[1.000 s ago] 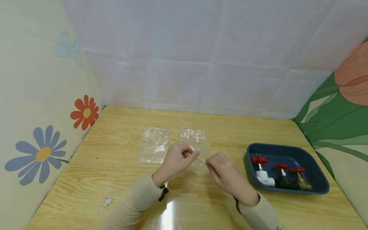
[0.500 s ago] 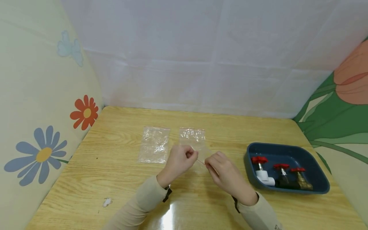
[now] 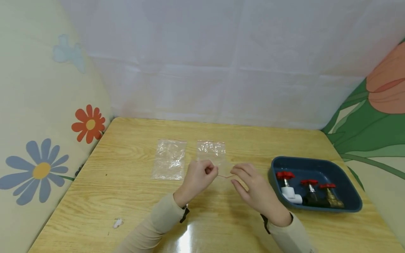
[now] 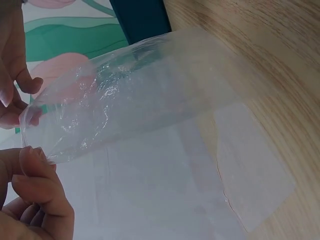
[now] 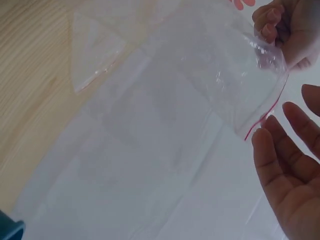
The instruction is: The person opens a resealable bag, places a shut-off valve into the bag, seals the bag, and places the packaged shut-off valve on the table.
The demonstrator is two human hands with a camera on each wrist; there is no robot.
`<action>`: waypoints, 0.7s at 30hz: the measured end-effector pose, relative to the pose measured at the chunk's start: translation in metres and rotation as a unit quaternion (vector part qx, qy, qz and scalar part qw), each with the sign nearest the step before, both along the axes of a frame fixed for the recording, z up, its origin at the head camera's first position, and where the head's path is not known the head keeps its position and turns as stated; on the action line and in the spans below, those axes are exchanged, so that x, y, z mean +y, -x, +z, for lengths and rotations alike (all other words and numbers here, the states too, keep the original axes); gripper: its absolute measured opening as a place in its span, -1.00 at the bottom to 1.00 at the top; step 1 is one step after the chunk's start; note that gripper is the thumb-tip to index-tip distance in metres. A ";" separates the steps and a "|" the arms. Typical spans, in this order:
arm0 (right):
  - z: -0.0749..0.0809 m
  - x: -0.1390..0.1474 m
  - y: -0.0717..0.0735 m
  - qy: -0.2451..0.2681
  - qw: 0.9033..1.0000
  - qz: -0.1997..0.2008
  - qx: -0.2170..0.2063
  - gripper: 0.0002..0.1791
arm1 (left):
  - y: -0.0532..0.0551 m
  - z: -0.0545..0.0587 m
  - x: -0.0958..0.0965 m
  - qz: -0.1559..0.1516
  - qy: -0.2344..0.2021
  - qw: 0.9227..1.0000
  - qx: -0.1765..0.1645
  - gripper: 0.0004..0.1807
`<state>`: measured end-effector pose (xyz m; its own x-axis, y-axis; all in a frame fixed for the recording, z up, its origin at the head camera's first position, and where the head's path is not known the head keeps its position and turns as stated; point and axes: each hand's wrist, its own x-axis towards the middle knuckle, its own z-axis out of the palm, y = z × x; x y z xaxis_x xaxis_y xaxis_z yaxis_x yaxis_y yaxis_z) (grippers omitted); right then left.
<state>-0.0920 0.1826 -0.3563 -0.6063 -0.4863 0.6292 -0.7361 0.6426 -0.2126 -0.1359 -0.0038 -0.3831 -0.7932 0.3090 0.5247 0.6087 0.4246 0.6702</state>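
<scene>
My left hand (image 3: pixel 197 177) pinches one corner of a clear plastic zip bag (image 4: pixel 115 105), held over the table with its mouth edge toward me. A thin red seal line (image 5: pixel 267 112) runs along that edge, bent slightly between the hands. At the opposite end of the edge is my right hand (image 3: pixel 254 188), thumb and fingers spread apart, fingertips right by the red line. Two more clear zip bags, a left bag (image 3: pixel 169 160) and a right bag (image 3: pixel 211 149), lie flat side by side beyond my hands. The lower part of the right bag is partly covered by the held one.
A dark blue tray (image 3: pixel 316 163) stands on the table (image 3: pixel 126 151) at the right. Inside lie a white valve (image 3: pixel 289 193), a black valve (image 3: pixel 311 196) and a brass valve (image 3: pixel 333 198), each with a red handwheel. A white scrap (image 3: pixel 118 222) lies front left.
My right thumb and fingers have parted from the bag's edge, and the hand has shifted slightly right. The red edge between my hands now bends. My left hand keeps its pinch.
</scene>
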 end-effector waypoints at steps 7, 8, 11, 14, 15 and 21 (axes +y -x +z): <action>0.002 0.025 -0.002 -0.026 0.998 -0.050 0.015 -0.46 | 0.000 -0.001 0.000 -0.007 -0.001 1.000 -0.003 -0.87; 0.002 0.029 -0.002 -0.029 0.998 -0.057 0.016 -0.45 | -0.001 -0.001 0.000 -0.007 0.001 1.000 -0.004 -0.87; 0.002 0.044 -0.003 -0.039 0.996 -0.075 0.008 -0.46 | -0.001 -0.001 0.000 -0.009 0.003 1.000 -0.009 -0.88; 0.003 0.058 -0.004 -0.051 0.994 -0.092 -0.005 -0.43 | -0.001 0.000 0.000 -0.011 0.002 1.000 -0.013 -0.88; 0.003 0.062 -0.004 -0.056 0.994 -0.098 -0.011 -0.41 | -0.001 0.000 0.000 -0.012 0.001 1.000 -0.013 -0.88; 0.004 0.086 -0.007 -0.079 0.986 -0.140 -0.048 -0.74 | 0.000 0.000 -0.001 -0.012 0.000 1.000 -0.011 -0.87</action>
<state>-0.0852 0.2681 -0.3523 -0.7838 -0.3777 0.4930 -0.5059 0.8487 -0.1540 -0.1356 -0.0052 -0.3833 -0.7974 0.3275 0.5069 0.6033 0.4110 0.6835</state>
